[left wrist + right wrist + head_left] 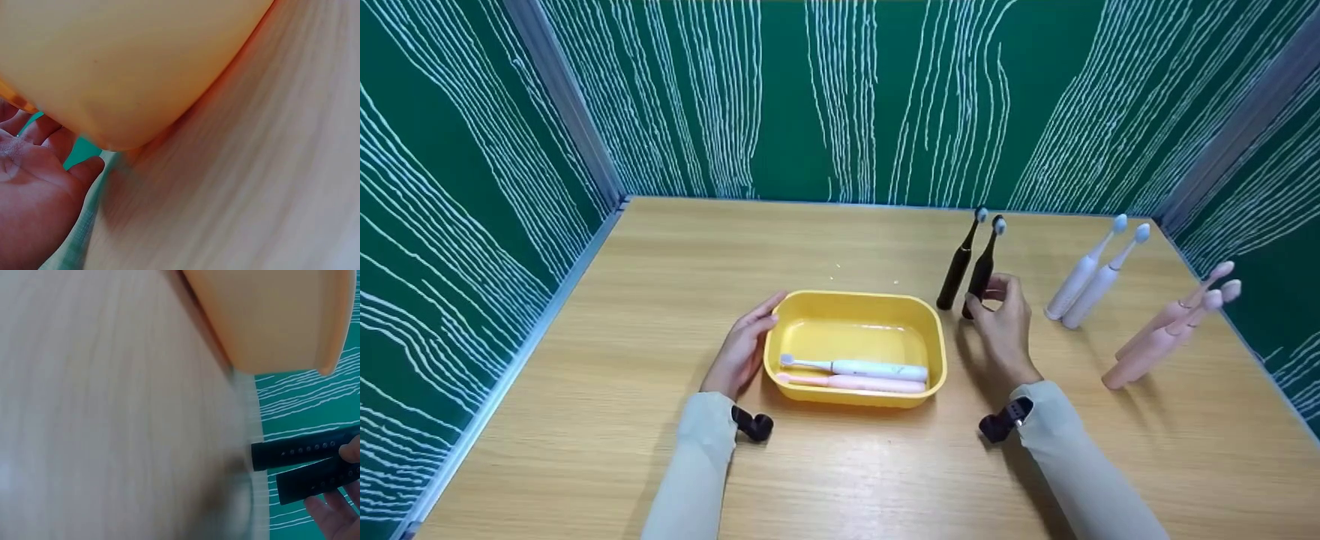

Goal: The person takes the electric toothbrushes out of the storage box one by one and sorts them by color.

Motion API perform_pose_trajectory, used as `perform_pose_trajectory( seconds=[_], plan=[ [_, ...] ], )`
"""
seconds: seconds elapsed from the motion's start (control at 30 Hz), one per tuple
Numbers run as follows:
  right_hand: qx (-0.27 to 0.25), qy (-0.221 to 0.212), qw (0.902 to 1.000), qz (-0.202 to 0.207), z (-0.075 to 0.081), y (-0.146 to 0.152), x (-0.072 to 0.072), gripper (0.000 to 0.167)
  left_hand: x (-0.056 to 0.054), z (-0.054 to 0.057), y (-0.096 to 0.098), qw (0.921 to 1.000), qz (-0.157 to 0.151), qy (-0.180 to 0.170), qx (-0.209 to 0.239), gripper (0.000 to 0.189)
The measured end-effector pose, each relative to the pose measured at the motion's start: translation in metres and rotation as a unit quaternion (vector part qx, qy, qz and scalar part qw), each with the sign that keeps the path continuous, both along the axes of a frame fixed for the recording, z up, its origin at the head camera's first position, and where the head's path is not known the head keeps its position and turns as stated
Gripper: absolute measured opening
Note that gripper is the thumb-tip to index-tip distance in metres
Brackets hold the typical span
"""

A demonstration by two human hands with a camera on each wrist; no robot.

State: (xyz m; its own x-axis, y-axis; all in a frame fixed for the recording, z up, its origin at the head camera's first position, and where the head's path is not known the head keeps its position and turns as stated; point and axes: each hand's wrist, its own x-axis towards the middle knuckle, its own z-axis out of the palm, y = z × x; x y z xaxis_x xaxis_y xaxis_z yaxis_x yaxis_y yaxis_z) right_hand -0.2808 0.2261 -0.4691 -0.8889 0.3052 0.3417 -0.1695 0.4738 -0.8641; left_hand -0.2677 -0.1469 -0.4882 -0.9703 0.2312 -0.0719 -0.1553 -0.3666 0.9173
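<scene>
A yellow plastic basin sits on the table, holding a white electric toothbrush and a pink electric toothbrush lying side by side. My left hand holds its left rim; in the left wrist view, the fingers reach up to the basin's edge. Right of the basin, two black electric toothbrushes stand upright. My right hand pinches the lower handle of the nearer black toothbrush, and the other black toothbrush stands just left of it. Whether the pinched one touches the table cannot be told.
Two white toothbrushes stand upright further right. Several pink toothbrushes stand near the table's right side. Green panels with white wavy lines enclose the wooden table at the back and sides.
</scene>
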Motion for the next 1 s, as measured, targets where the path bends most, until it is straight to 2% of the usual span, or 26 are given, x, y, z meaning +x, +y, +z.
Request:
perform_pose_trajectory(
  seconds=[0.3,0.6,0.73,1.0],
  plan=[
    [-0.007,0.012,0.9999,0.009,-0.005,0.005,-0.007,0.035,0.000,0.000,-0.001,1.0000,0.001,0.000,0.003,0.049],
    [-0.006,-0.007,0.9997,0.023,-0.007,0.004,-0.012,0.035,0.000,-0.001,0.000,1.0000,0.005,0.001,0.005,0.049],
    [-0.004,-0.002,0.9997,0.025,-0.007,0.003,-0.013,0.035,0.000,-0.001,0.000,1.0000,0.005,0.007,0.004,0.049],
    [0.018,0.016,0.9995,0.020,-0.010,0.001,-0.015,0.035,0.000,-0.001,0.000,1.0000,-0.003,-0.002,0.008,0.049]
  ],
)
